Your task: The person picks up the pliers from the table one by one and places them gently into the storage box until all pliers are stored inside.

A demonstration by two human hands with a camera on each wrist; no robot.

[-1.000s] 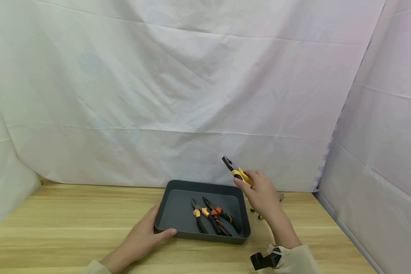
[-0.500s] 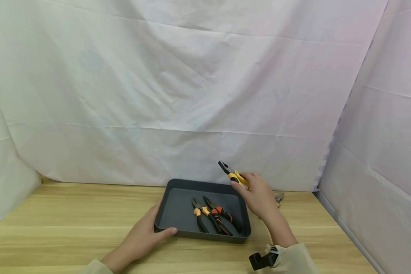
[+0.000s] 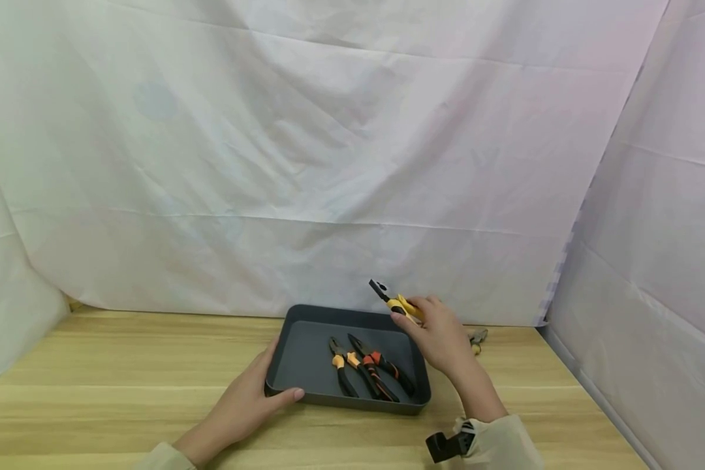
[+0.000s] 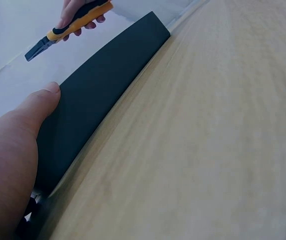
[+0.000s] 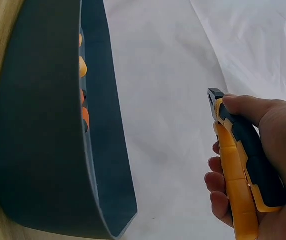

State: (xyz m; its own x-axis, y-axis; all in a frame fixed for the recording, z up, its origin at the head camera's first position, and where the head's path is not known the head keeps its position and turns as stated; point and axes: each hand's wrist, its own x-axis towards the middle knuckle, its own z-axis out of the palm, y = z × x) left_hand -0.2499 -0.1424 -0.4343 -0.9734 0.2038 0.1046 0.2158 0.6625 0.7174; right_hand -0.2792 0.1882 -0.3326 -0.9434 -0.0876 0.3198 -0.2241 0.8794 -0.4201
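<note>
My right hand grips yellow-and-black pliers by the handles, their dark nose pointing up and left above the back right corner of a dark grey tray. The right wrist view shows the fingers curled round the pliers beside the tray wall. My left hand holds the tray's front left corner, thumb over the rim; its thumb lies against the tray's side, and the held pliers show above it. Two pairs of pliers, yellow-handled and orange-handled, lie inside the tray.
The tray sits on a light wooden table. A small metal tool lies on the table behind my right hand. White cloth hangs close behind and on both sides.
My right hand has carried the yellow pliers left and slightly down, toward the tray's back right corner. The left hand and the tray have stayed put.
</note>
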